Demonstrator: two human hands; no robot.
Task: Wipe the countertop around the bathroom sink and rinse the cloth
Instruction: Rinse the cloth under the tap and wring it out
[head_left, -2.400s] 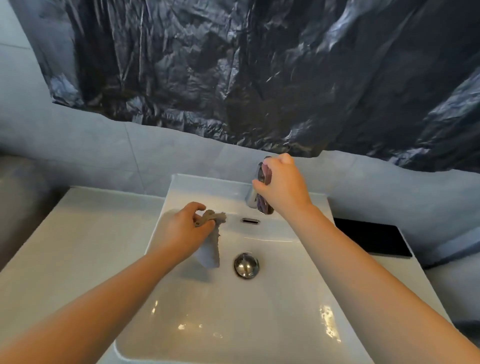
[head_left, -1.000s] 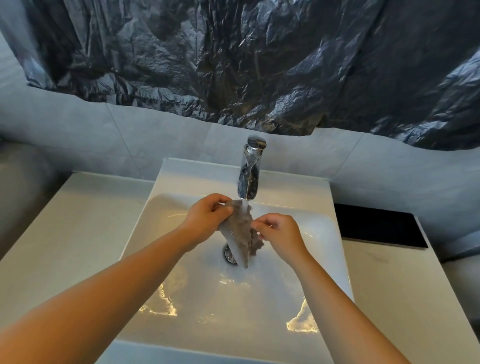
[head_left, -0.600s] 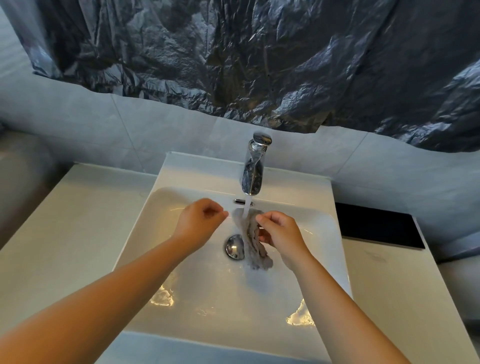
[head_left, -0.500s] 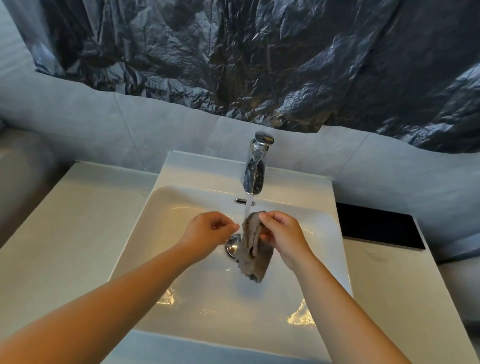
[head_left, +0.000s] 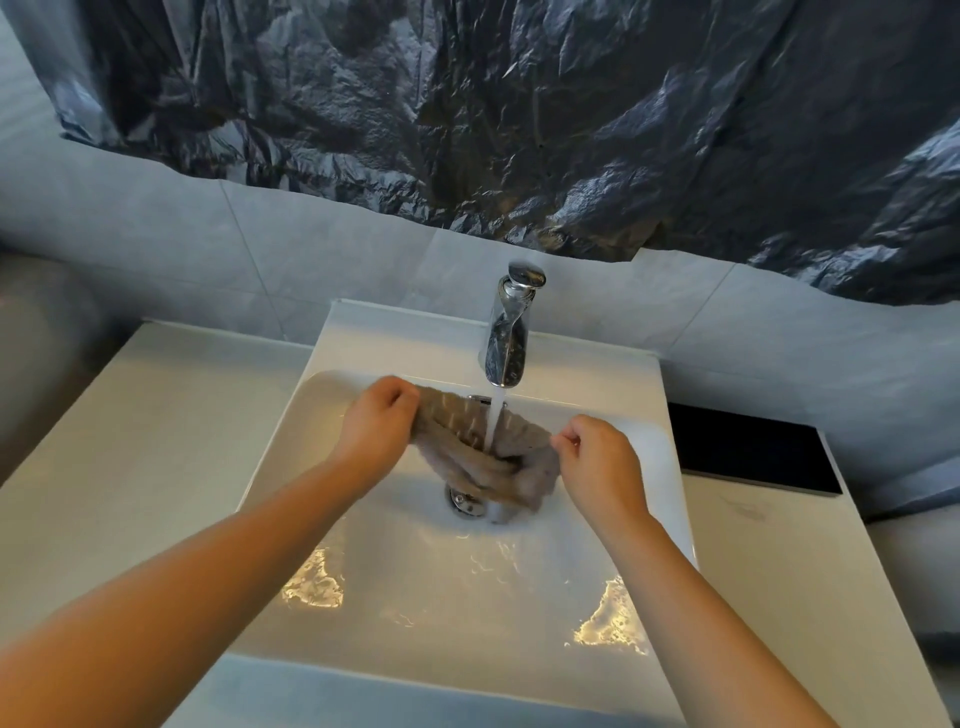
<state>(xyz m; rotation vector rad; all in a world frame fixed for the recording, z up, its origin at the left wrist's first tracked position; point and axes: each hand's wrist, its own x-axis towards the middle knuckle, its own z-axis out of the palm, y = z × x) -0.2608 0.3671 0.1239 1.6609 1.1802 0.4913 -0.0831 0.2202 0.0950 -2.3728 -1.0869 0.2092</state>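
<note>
A wet grey cloth (head_left: 467, 441) hangs stretched between my two hands over the white sink basin (head_left: 395, 597). My left hand (head_left: 379, 421) grips its left end with curled fingers. My right hand (head_left: 597, 457) pinches its right end. The chrome faucet (head_left: 511, 332) is running, and its stream of water (head_left: 496, 415) falls onto the middle of the cloth. The cloth sags into a pouch just above the chrome drain (head_left: 465, 501), which it partly hides.
White countertop (head_left: 130, 441) lies left of the basin and more of it (head_left: 779, 571) to the right. A flat black slab (head_left: 748, 447) lies at the back right. Crumpled dark plastic sheeting (head_left: 519, 114) covers the wall above grey tiles (head_left: 156, 234).
The cloth hung bunched from my right hand; now my left hand has taken its other end and both hands have pulled apart, spreading it under the stream.
</note>
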